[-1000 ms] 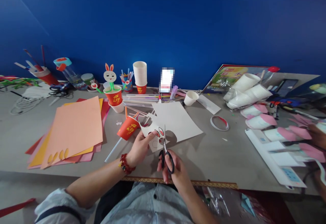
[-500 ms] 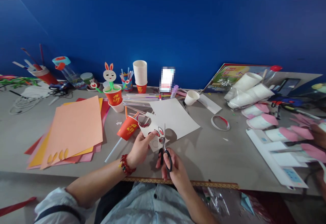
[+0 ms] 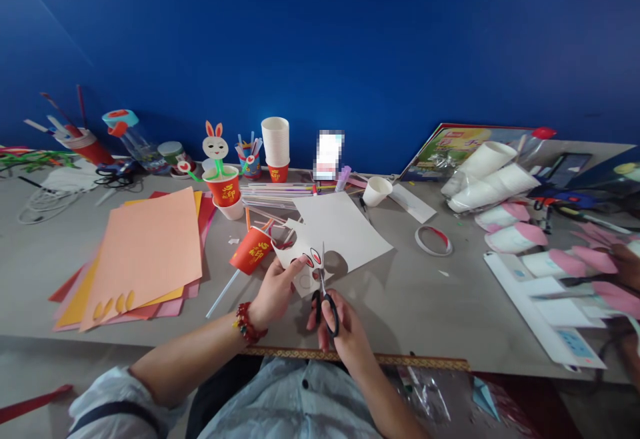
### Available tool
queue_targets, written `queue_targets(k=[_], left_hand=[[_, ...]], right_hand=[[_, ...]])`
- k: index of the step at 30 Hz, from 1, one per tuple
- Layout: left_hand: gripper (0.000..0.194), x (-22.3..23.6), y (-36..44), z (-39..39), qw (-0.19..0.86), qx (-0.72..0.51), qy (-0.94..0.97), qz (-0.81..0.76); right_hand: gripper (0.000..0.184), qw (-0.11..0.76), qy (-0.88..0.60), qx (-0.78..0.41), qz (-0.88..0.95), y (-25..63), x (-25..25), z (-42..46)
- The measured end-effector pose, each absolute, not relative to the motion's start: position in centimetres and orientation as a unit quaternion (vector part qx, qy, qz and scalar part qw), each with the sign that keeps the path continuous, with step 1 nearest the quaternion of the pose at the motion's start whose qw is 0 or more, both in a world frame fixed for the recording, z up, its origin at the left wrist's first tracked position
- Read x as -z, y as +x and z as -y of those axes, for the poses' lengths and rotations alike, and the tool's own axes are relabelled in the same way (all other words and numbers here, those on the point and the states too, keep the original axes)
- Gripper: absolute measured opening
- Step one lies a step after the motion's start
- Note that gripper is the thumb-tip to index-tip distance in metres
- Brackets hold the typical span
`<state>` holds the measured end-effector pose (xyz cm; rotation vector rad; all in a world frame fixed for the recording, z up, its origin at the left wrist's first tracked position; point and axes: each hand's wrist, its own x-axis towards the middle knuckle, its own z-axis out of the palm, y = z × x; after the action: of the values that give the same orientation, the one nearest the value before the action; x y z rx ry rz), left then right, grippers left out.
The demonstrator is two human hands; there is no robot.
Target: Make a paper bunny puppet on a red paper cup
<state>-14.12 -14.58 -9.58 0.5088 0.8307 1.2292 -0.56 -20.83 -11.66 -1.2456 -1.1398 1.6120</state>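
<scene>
On the worktop [image 3: 410, 306], a paper pile [image 3: 150, 246] lies at frame left. At centre, scissors [image 3: 323, 282] meet cut paper [image 3: 294, 248], a sheet [image 3: 347, 226] behind it. Tape [image 3: 425, 250] lies right of the sheet; a cup stack [image 3: 275, 142] stands behind straws [image 3: 275, 190].

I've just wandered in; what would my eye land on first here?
Probably the rabbit figure with orange-pink ears, standing in a red cup toward the back, left of centre. Next, the peach paper topping the stack on the left. Front and centre, the left hand holds cut white paper, the right hand black-handled scissors.
</scene>
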Motion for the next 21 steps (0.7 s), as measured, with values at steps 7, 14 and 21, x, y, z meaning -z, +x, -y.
queue_targets(k=[7, 14, 21], left_hand=[[0.027, 9.87, -14.11, 14.57, 0.709, -0.554, 0.228, -0.372], [0.027, 10.21, -14.18, 14.55, 0.709, -0.548, 0.243, -0.370], [0.026, 9.91, -14.13, 14.65, 0.709, -0.544, 0.248, -0.375]], right_hand=[[0.048, 0.397, -0.491, -0.629, 0.453, -0.47, 12.14, 20.90], [0.049, 0.390, -0.499, -0.623, 0.459, -0.38, 12.17, 20.92], [0.049, 0.389, -0.508, -0.626, 0.446, -0.48, 11.79, 21.02]])
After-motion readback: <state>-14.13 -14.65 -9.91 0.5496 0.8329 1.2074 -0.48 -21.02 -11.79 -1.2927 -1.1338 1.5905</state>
